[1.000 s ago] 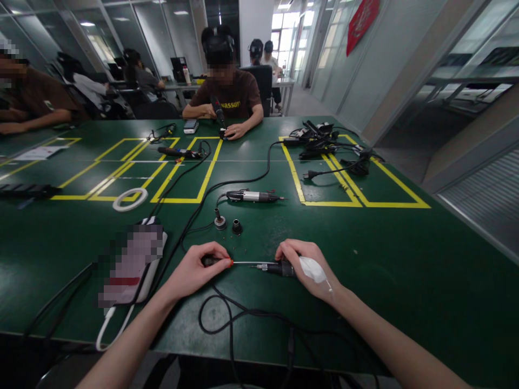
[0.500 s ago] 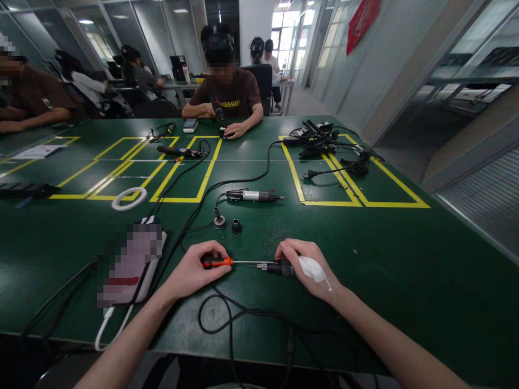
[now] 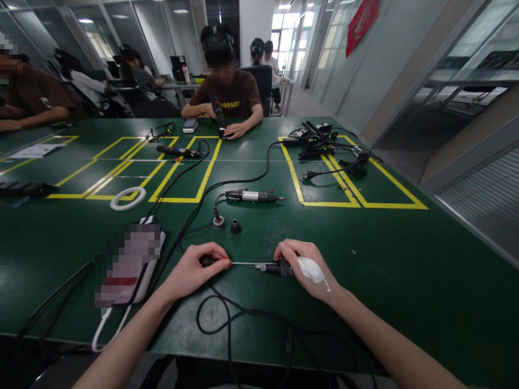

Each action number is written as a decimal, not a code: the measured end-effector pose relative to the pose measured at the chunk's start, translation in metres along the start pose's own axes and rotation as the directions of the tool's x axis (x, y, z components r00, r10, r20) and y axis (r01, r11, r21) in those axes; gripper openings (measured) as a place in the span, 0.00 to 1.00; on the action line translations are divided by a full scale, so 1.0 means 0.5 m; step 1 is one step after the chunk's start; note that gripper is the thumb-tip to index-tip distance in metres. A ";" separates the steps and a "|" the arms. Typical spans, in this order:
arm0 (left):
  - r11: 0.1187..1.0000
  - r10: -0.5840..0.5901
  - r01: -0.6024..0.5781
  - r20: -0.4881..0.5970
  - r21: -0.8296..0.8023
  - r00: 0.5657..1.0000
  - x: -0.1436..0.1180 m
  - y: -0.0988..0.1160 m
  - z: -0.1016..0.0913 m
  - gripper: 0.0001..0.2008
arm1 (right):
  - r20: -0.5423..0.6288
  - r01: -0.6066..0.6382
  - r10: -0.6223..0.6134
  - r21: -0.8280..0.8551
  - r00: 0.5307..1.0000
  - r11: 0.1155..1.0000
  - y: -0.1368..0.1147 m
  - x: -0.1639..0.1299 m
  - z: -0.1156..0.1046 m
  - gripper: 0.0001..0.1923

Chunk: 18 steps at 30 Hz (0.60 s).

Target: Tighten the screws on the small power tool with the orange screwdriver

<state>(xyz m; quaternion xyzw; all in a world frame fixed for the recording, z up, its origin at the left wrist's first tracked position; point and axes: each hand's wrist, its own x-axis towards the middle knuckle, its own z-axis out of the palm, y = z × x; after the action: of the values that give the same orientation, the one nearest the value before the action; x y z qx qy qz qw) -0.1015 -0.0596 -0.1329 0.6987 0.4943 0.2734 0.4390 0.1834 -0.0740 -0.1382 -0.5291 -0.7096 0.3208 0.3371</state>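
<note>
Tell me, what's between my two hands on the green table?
In the head view, a thin metal screwdriver shaft bridges the gap. The left hand grips its orange-tipped handle; the right hand holds the black electric tool it points into.

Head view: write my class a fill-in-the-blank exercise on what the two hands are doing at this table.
1. The left hand grips a small ____ with an orange handle.
2. The right hand holds a black corded tool flat on the ____ table.
3. Beyond the hands, another tool lies on the table, held by ____.
4. The white tape ring lies to the person's ____.

Missing words: screwdriver; green; nobody; left
</note>
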 end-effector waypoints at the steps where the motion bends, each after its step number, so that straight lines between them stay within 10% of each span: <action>1: 1.000 -0.003 0.003 0.003 -0.002 1.000 -0.001 0.001 0.000 0.12 | 0.000 0.001 -0.001 -0.003 1.000 1.000 -0.001 0.000 0.000 0.25; 18: 1.000 0.024 -0.024 0.016 0.004 1.000 -0.004 0.002 0.002 0.09 | -0.001 0.000 0.000 -0.005 1.000 1.000 0.001 0.001 0.002 0.25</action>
<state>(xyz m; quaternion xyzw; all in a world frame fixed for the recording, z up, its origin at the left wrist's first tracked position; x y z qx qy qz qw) -0.1011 -0.0618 -0.1326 0.7077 0.4831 0.2720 0.4380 0.1828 -0.0734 -0.1390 -0.5301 -0.7102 0.3191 0.3359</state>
